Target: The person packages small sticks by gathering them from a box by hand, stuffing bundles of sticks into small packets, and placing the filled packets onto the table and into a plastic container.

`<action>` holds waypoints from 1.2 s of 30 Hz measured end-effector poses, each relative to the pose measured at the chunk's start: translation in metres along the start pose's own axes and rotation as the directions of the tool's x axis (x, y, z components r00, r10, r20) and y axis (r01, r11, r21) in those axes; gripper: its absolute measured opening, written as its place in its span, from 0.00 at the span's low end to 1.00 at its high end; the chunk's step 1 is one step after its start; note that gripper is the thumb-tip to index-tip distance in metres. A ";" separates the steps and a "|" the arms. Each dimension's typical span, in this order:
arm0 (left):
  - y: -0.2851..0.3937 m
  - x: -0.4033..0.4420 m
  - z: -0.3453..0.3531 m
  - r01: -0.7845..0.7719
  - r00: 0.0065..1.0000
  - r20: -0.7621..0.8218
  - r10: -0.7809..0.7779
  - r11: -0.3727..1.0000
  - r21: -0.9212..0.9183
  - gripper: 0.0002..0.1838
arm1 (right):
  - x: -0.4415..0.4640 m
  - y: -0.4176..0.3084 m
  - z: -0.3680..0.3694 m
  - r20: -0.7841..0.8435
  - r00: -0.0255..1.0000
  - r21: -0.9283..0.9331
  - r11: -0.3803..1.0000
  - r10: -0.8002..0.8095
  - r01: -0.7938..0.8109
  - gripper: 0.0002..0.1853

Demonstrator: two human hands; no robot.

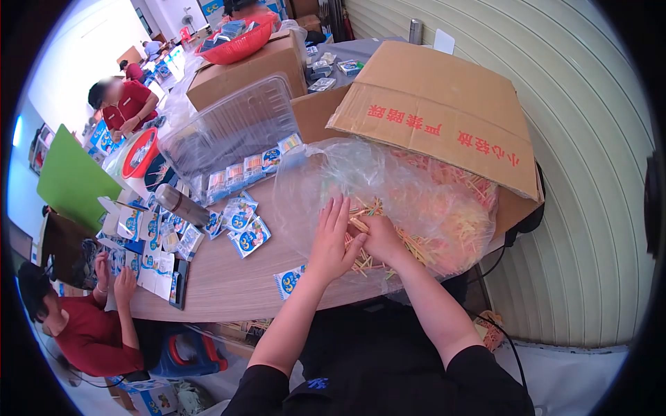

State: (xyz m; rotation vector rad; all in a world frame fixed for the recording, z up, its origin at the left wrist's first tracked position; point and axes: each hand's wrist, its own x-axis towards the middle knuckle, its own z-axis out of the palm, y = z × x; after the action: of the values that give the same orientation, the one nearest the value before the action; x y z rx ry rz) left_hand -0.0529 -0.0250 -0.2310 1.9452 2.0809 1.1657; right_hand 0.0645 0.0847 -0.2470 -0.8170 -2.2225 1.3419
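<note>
My left hand is held upright with its fingers stretched out, its palm facing a small bundle of thin sticks. Around that bundle curl the fingers of my right hand; part of it is hidden by the hand. Loose yellow, green and pink thin sticks lie under and beside my hands at the mouth of a clear plastic bag. The bag spills out of a cardboard box, and more pink and yellow sticks show through its film. Nearest my left forearm is a blue-and-white packet.
A clear plastic tray stands behind a row of small packets. Left of my hands are more packets, a metal flask and white cartons. People in red work at the left and farther back.
</note>
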 end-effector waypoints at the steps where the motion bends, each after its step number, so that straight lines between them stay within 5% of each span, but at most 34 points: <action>1: 0.002 0.001 -0.001 -0.006 1.000 0.002 0.006 1.000 -0.020 0.39 | 0.002 -0.001 0.001 -0.004 1.000 0.000 1.000 -0.001 0.001 0.12; 5: 0.006 0.005 0.003 -0.046 0.997 0.053 0.049 0.998 -0.048 0.43 | 0.002 0.004 0.002 0.022 1.000 -0.059 0.998 -0.006 0.007 0.14; 13: 0.012 0.008 0.000 -0.153 0.975 0.170 0.142 0.987 0.055 0.56 | 0.007 0.028 0.016 -0.042 0.995 0.263 0.960 -0.089 0.097 0.12; 16: 0.008 0.003 0.008 -0.139 0.988 0.088 0.127 0.979 0.151 0.59 | 0.009 0.019 0.010 0.323 0.916 0.718 0.569 0.239 -0.401 0.10; 19: 0.002 0.003 0.015 -0.156 0.987 -0.024 0.161 0.977 0.146 0.62 | 0.002 0.000 0.009 0.295 0.918 0.730 0.558 0.263 -0.395 0.09; 24: -0.002 0.005 0.010 -0.206 0.976 0.080 0.201 0.977 0.059 0.59 | 0.002 0.008 0.012 0.314 0.928 0.828 0.419 0.201 -0.371 0.08; 28: -0.005 0.004 0.009 -0.288 0.955 0.091 0.281 0.955 0.067 0.54 | -0.002 0.026 0.007 0.432 0.873 0.733 0.476 0.226 -0.486 0.07; 36: -0.001 0.003 0.003 -0.297 0.951 0.095 0.294 0.955 0.023 0.47 | -0.013 0.010 0.008 0.408 0.895 0.806 0.388 0.183 -0.447 0.06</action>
State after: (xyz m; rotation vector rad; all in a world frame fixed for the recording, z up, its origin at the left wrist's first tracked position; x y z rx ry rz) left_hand -0.0529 -0.0204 -0.2326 2.3425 1.8244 1.0641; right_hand 0.0716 0.0745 -0.2605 -0.6534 -1.0976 2.5818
